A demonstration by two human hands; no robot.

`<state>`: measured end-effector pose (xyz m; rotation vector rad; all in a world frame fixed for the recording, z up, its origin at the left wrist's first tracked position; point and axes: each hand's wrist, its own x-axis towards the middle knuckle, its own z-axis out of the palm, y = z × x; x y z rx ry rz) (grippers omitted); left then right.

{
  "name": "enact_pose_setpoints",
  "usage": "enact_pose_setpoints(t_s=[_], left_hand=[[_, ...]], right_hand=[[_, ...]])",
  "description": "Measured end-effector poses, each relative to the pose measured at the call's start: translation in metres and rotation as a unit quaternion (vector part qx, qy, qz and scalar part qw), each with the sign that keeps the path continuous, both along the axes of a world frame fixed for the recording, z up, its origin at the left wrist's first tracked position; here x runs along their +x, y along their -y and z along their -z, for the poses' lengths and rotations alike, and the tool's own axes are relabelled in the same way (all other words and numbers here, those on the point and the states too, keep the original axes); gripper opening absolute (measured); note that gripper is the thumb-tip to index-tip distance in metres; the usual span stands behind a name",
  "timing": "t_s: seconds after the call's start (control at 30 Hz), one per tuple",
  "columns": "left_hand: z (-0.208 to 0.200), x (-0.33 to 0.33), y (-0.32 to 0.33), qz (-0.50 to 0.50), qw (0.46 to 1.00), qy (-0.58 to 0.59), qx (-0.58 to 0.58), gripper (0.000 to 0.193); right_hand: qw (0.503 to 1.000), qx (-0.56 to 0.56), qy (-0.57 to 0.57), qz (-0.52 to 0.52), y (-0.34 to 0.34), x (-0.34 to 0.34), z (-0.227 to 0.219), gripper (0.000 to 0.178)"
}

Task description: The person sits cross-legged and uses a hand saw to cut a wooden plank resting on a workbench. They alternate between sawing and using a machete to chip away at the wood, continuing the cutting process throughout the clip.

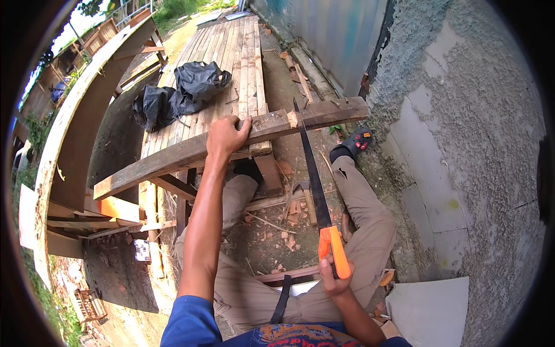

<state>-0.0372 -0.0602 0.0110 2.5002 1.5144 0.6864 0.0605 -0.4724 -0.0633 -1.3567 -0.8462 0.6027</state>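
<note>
Handsaw (pixel 313 173) in right fingers (pixel 328 274), left fingers (pixel 232 120) over beam (pixel 269 125), their tips hidden

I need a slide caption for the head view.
Left hand holds a wooden beam; right hand holds an orange-handled saw across it.

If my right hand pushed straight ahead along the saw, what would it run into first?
Probably the wooden beam: your right hand points up the saw, whose blade crosses it in view. Depth is hard to judge.
</note>
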Motion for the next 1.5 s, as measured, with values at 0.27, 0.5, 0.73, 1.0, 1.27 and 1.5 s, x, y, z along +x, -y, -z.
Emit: enact_pose_setpoints(t_s=[0.27, 0.5, 0.73, 1.0, 1.27, 1.5], left_hand=[[0.002, -0.007, 0.001, 0.033, 0.999, 0.016, 0.03, 0.06], [0.003, -0.01, -0.004, 0.059, 0.998, 0.018, 0.019, 0.059], [0.002, -0.011, -0.011, 0.067, 0.998, 0.003, 0.0, 0.057], [0.005, -0.009, -0.021, 0.074, 0.997, 0.01, 0.019, 0.052], [0.011, 0.001, -0.015, -0.002, 1.0, 0.02, 0.018, 0.051], [0.005, 0.002, -0.007, -0.015, 1.0, 0.01, 0.001, 0.051]], right_hand=[[1.0, -0.019, -0.018, -0.012, -0.037, 0.0, -0.028, 0.021], [0.997, -0.02, -0.079, -0.016, -0.052, 0.003, -0.032, 0.025], [0.996, -0.027, 0.084, -0.005, -0.042, 0.01, -0.027, 0.024], [0.992, -0.02, 0.121, -0.018, -0.032, -0.009, -0.03, 0.016], [0.998, -0.044, 0.037, 0.004, -0.033, -0.008, -0.018, 0.021], [0.996, -0.041, 0.076, -0.001, -0.04, 0.007, -0.011, 0.024]])
